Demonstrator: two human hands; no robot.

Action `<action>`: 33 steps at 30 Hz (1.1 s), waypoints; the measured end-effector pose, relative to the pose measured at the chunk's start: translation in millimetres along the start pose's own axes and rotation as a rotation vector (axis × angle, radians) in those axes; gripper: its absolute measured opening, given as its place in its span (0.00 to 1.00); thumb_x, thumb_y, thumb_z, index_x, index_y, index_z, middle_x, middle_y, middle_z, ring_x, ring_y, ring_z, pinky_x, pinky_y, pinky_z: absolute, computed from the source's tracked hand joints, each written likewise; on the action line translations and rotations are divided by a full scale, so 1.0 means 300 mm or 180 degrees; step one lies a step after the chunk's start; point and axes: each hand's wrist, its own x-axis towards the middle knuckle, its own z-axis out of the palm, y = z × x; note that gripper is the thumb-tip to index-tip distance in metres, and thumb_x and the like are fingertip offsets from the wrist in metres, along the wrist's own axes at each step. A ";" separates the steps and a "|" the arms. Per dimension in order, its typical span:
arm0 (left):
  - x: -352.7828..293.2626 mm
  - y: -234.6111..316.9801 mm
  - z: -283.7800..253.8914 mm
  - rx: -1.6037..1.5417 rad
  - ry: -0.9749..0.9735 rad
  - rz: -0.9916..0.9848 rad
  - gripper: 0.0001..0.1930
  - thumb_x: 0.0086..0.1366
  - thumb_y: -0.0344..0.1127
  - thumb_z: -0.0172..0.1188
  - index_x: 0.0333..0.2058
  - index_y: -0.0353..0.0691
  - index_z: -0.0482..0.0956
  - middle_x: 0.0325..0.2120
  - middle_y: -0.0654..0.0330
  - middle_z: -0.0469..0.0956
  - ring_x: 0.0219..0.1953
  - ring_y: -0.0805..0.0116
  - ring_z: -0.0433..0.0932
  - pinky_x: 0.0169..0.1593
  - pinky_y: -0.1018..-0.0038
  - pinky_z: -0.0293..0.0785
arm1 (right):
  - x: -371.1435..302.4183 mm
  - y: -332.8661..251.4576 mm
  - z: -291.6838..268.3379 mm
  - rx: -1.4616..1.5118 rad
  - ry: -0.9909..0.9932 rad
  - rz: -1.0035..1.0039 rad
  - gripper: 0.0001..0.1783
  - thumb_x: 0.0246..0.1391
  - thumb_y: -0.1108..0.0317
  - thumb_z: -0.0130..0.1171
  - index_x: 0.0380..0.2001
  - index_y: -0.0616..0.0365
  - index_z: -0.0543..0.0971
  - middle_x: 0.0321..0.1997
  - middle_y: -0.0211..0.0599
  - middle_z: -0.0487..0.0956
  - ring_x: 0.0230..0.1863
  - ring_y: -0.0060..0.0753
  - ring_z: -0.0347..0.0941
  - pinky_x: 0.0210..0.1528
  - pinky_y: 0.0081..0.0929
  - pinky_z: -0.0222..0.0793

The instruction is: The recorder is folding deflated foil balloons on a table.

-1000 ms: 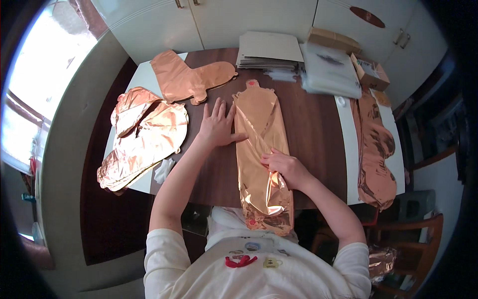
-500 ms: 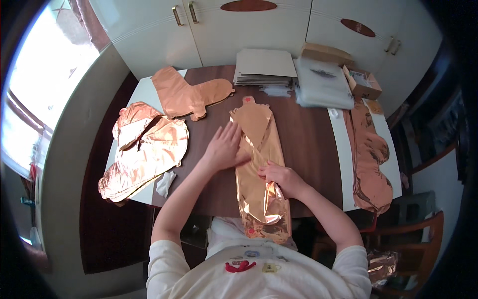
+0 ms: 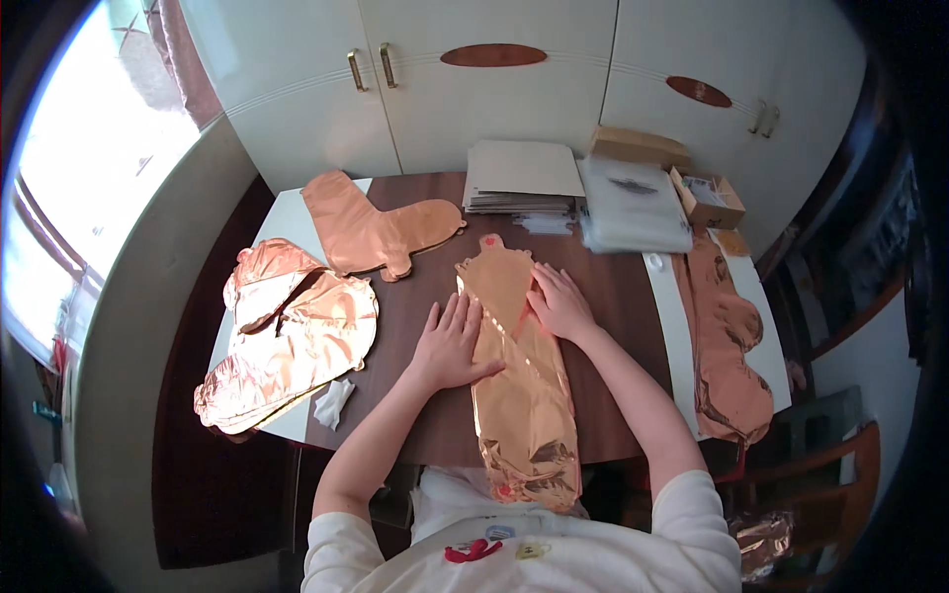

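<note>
A long, folded rose-gold foil balloon [image 3: 529, 415] lies lengthwise on the brown table in front of me. Its narrow tab with a red mark points to the far side, and its crinkled near end hangs over the table edge against my lap. My left hand [image 3: 450, 346] rests flat along the balloon's left edge, fingers stretched forward and thumb reaching across the foil. On the far right edge of the same balloon lies my right hand [image 3: 560, 304], its fingers extended and touching the foil. Neither hand grips anything.
More flat rose-gold foil balloons lie at the far left [image 3: 381, 232], the near left [image 3: 316, 321] and the right [image 3: 727, 346]. A crumpled white tissue [image 3: 333, 403] is near the left edge. Grey cardboard sheets [image 3: 524, 173], clear plastic bags [image 3: 633, 208] and a small box [image 3: 707, 203] stand at the back.
My right hand has let go of the bunched foil near the front and moved forward to the balloon's far right edge. The near part now lies flatter. The view has tilted up slightly.
</note>
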 end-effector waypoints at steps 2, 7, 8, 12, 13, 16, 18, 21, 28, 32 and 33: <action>-0.002 0.003 0.000 -0.0025 0.0195 0.0058 0.53 0.50 0.74 0.47 0.62 0.32 0.51 0.61 0.39 0.52 0.65 0.45 0.49 0.63 0.50 0.47 | 0.038 0.013 0.021 -0.0436 -0.0018 0.0002 0.26 0.56 0.58 0.47 0.53 0.64 0.66 0.60 0.49 0.66 0.64 0.46 0.58 0.66 0.44 0.48; -0.003 0.002 -0.016 0.0015 0.0140 0.0041 0.53 0.50 0.74 0.48 0.62 0.35 0.52 0.60 0.39 0.53 0.64 0.44 0.50 0.63 0.49 0.46 | 0.087 0.018 0.045 -0.0407 0.0037 -0.0083 0.25 0.57 0.59 0.46 0.53 0.63 0.67 0.59 0.49 0.67 0.63 0.46 0.59 0.66 0.44 0.48; -0.002 0.000 -0.012 0.0019 0.0182 0.0052 0.52 0.50 0.74 0.48 0.62 0.35 0.52 0.60 0.39 0.53 0.64 0.43 0.50 0.63 0.49 0.46 | 0.093 0.016 0.046 -0.0399 0.0048 -0.0121 0.24 0.57 0.59 0.45 0.53 0.63 0.67 0.59 0.49 0.67 0.62 0.46 0.60 0.66 0.45 0.48; 0.000 -0.002 -0.009 -0.0016 0.0163 0.0046 0.53 0.49 0.74 0.48 0.61 0.35 0.53 0.60 0.38 0.53 0.64 0.43 0.50 0.63 0.49 0.46 | 0.103 0.011 0.046 -0.0295 0.0012 -0.0110 0.24 0.58 0.60 0.45 0.52 0.64 0.68 0.59 0.48 0.67 0.63 0.45 0.60 0.66 0.44 0.48; 0.001 0.000 -0.011 -0.0021 0.0158 0.0043 0.53 0.49 0.74 0.48 0.61 0.35 0.53 0.60 0.38 0.53 0.64 0.43 0.50 0.63 0.49 0.46 | 0.103 0.011 0.044 -0.0281 0.0005 -0.0108 0.24 0.58 0.59 0.44 0.53 0.63 0.68 0.60 0.48 0.67 0.63 0.44 0.59 0.66 0.44 0.47; 0.000 0.002 -0.011 -0.0008 0.0145 0.0029 0.53 0.50 0.74 0.48 0.61 0.35 0.53 0.60 0.38 0.53 0.65 0.43 0.49 0.63 0.49 0.46 | 0.107 0.018 0.050 -0.0279 -0.0049 -0.0115 0.24 0.59 0.59 0.43 0.54 0.63 0.67 0.60 0.47 0.66 0.64 0.43 0.58 0.67 0.44 0.46; 0.000 0.001 -0.012 0.0008 0.0144 0.0031 0.53 0.50 0.74 0.48 0.61 0.35 0.53 0.60 0.38 0.52 0.65 0.43 0.49 0.63 0.49 0.45 | 0.110 0.011 0.047 -0.0303 -0.0086 -0.0117 0.24 0.59 0.59 0.43 0.54 0.62 0.67 0.61 0.46 0.66 0.64 0.43 0.58 0.67 0.44 0.45; 0.001 0.001 -0.013 0.0029 0.0089 0.0015 0.53 0.50 0.74 0.47 0.62 0.35 0.52 0.61 0.38 0.52 0.65 0.44 0.49 0.64 0.49 0.45 | 0.111 0.007 0.045 -0.0325 -0.0193 -0.0032 0.25 0.59 0.58 0.42 0.56 0.62 0.66 0.62 0.45 0.65 0.65 0.41 0.56 0.68 0.43 0.43; 0.006 -0.006 -0.015 0.0028 -0.0078 -0.0077 0.53 0.49 0.76 0.46 0.62 0.38 0.53 0.62 0.39 0.50 0.66 0.47 0.47 0.64 0.49 0.42 | 0.124 0.012 0.050 -0.0430 -0.0328 -0.0088 0.27 0.59 0.57 0.42 0.58 0.59 0.64 0.64 0.41 0.62 0.66 0.38 0.55 0.68 0.44 0.42; 0.018 -0.010 -0.023 0.0050 -0.0130 -0.0058 0.53 0.49 0.76 0.45 0.63 0.39 0.53 0.62 0.41 0.50 0.66 0.49 0.47 0.64 0.49 0.41 | 0.134 0.012 0.040 -0.0499 -0.0443 -0.0131 0.27 0.59 0.56 0.41 0.58 0.57 0.64 0.65 0.39 0.61 0.67 0.37 0.53 0.68 0.45 0.41; 0.017 -0.012 -0.024 0.0051 -0.0131 -0.0059 0.53 0.49 0.76 0.45 0.63 0.39 0.53 0.62 0.41 0.50 0.66 0.49 0.47 0.64 0.49 0.41 | 0.136 0.008 0.039 -0.0498 -0.0442 -0.0131 0.27 0.59 0.56 0.41 0.58 0.57 0.64 0.65 0.39 0.61 0.67 0.37 0.53 0.68 0.45 0.41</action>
